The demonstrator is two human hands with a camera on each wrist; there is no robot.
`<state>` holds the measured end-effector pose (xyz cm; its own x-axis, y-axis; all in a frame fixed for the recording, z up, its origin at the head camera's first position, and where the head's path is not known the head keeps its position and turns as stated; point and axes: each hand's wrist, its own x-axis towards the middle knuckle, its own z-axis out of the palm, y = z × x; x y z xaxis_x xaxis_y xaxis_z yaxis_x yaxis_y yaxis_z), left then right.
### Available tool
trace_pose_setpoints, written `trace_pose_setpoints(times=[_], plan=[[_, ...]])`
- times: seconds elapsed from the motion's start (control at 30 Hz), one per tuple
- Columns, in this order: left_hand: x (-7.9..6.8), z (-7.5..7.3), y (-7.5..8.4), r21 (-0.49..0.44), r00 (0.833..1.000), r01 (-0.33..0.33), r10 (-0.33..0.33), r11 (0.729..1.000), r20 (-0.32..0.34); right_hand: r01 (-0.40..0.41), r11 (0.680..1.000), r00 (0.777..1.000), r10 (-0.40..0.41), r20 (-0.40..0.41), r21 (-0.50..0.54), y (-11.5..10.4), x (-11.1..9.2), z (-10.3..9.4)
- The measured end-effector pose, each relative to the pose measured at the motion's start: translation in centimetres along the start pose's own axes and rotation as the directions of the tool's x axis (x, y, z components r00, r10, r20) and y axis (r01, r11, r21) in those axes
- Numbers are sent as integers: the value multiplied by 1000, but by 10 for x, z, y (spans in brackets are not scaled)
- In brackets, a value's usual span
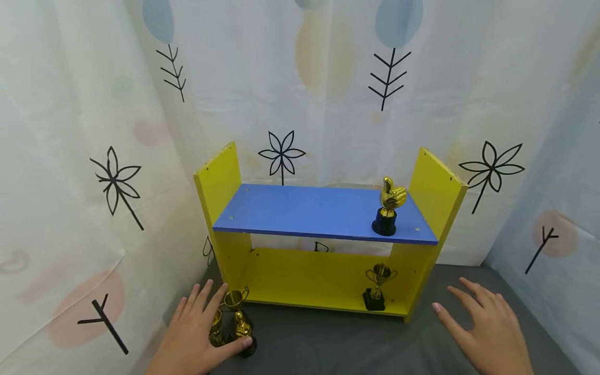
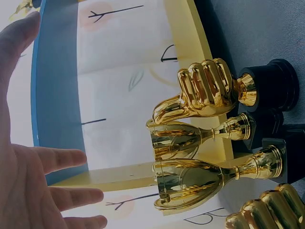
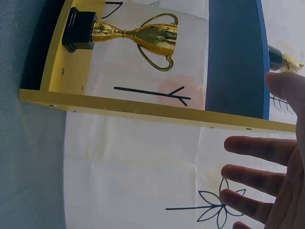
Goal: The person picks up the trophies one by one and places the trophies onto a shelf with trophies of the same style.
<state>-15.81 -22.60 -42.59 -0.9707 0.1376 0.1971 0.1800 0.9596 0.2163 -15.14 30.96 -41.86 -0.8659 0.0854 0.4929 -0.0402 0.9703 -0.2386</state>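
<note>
My left hand (image 1: 197, 333), fingers spread, hovers at the lower left over a group of gold trophies and holds nothing. In the left wrist view the group shows a thumbs-up trophy (image 2: 205, 93), two cup trophies (image 2: 190, 183) and part of another gold fist (image 2: 271, 210). From the head, the hand partly hides them. My right hand (image 1: 487, 328) hangs in the air right of the shelf unit, its fingers apart and nothing in them. One thumbs-up trophy (image 1: 388, 205) stands on the blue shelf at the right. Below it, a cup trophy (image 1: 378, 286) stands on the yellow bottom board.
The shelf unit has yellow side panels (image 1: 440, 192), a blue upper board (image 1: 304, 211) and a yellow lower board (image 1: 309, 276). It stands on a dark grey surface (image 1: 319, 338). A white curtain (image 1: 281, 78) printed with plants hangs behind and at both sides.
</note>
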Motion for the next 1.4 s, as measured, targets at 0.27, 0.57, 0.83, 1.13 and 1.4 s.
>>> trace_pose_setpoints(times=[0.27, 0.57, 0.83, 1.13, 1.4], plan=[[0, 1, 2, -16, 1000, 5, -5, 1000, 3, 46, 998, 992, -42, -122, 33, 1, -2, 1], [-1, 4, 2, -38, 1000, 14, -13, 999, 4, 39, 995, 969, -16, -248, 89, -3, -4, -2], [-1, 5, 3, -63, 998, 18, -15, 998, 53, -26, 992, 953, 62, -298, 121, -8, -6, -3], [-1, 8, 6, -151, 995, 56, -43, 987, 87, -45, 990, 944, 86, -317, 135, -8, -8, -2], [-4, 16, 8, -178, 998, -23, 13, 984, -62, -63, 984, 939, 115, -325, 167, -10, -8, -3]])
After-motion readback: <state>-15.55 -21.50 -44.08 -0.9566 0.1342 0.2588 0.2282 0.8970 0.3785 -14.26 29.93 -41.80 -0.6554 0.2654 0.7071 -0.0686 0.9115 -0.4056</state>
